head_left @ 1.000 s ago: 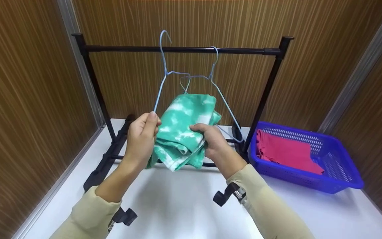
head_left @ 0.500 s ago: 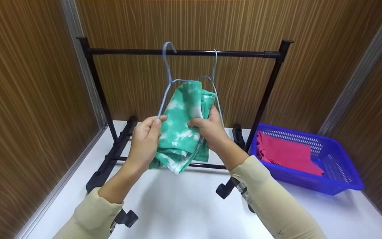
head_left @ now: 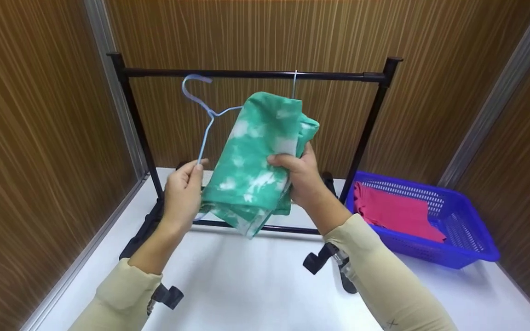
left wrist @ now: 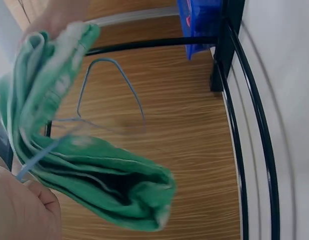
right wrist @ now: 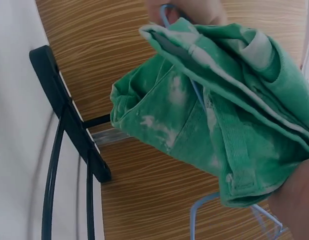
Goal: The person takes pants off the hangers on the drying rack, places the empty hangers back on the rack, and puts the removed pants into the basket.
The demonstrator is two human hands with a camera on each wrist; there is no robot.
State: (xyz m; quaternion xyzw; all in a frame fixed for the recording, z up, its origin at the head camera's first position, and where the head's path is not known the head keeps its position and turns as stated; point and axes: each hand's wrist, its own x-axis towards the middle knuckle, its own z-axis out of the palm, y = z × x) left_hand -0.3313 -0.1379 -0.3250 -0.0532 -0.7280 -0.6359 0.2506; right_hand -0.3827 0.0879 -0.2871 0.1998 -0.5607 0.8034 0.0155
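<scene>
In the head view, my left hand (head_left: 182, 195) pinches the side wire of a light-blue wire hanger (head_left: 204, 138). Its hook tilts left, just in front of the black rail. A folded green-and-white tie-dye garment (head_left: 256, 151) is held by my right hand (head_left: 306, 177), thumb on the front and fingers behind. The garment drapes over the hanger, hiding most of its lower part. From the right wrist, a length of the hanger wire (right wrist: 197, 95) shows running between the cloth layers. In the left wrist view, the fold of the garment (left wrist: 109, 185) hangs past the left hand (left wrist: 24, 205).
A second blue hanger (head_left: 295, 85) hangs on the rail (head_left: 246, 73) of a black garment rack, largely behind the garment. At right, a blue plastic basket (head_left: 463, 220) holds a red folded cloth (head_left: 396, 211). Wood-patterned panels enclose the white table (head_left: 246, 285).
The held hanger has swung left, its hook dropping and tilting. My right hand has lifted the garment slightly and turned it, so it covers more of the rear hanger. My left hand moved a little left.
</scene>
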